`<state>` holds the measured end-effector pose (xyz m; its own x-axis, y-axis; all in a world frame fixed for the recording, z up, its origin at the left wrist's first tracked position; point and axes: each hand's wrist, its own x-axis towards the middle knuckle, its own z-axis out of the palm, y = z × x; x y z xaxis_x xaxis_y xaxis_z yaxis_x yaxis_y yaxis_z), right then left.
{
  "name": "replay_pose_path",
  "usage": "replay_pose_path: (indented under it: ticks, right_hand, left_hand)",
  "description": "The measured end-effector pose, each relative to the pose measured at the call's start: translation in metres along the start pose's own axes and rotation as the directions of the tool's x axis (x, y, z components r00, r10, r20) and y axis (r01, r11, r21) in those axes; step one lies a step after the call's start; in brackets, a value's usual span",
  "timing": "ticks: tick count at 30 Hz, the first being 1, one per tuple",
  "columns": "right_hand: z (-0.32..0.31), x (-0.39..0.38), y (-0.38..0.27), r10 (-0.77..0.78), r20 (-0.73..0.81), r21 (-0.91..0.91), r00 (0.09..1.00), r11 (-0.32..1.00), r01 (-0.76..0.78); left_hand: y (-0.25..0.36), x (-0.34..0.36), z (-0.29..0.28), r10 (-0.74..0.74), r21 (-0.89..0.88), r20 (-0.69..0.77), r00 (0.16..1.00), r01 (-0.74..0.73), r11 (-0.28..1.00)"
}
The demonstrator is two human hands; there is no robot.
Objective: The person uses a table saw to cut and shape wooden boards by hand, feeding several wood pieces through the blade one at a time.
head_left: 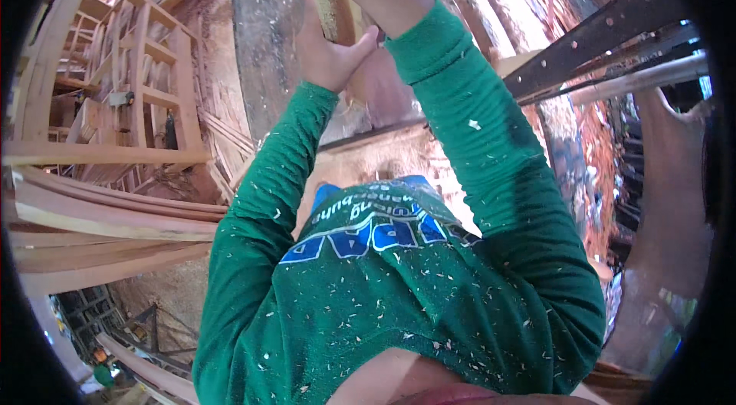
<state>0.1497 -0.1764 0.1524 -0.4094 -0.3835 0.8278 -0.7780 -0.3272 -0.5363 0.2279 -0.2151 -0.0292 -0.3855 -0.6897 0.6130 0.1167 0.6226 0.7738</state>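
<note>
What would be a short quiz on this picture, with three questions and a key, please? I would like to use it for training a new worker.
1. True or false: the left hand is bare.
2. Which large structure appears just above the long planks on the left side of the picture?
3. Fill in: pale bits that look like wood ____ are scattered over the green shirt.

Key:
1. True.
2. An openwork wooden frame.
3. Shavings.
</note>
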Motion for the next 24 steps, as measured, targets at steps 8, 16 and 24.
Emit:
replay_pose_path:
  ticks: [8, 16, 24]
  right_hand:
    - [-0.025, -0.012, -0.019, 0.043, 0.099, 0.068, 0.994, 0.996, -0.05]
    - [-0.032, 0.02, 0.037, 0.206, 0.156, 0.118, 0.966, 0.967, -0.226]
    - [-0.027, 0.055, 0.087, 0.192, 0.182, 0.133, 0.964, 0.967, -0.218]
  left_hand:
    - [-0.057, -0.047, 0.022, -0.094, 0.063, 0.117, 0.989, 0.087, 0.994]
    - [-0.086, -0.013, 0.065, 0.024, 0.002, -0.053, 0.998, -0.024, 1.0]
    - [-0.114, 0.032, 0.084, -0.094, 0.12, 0.06, 0.994, 0.086, 0.989]
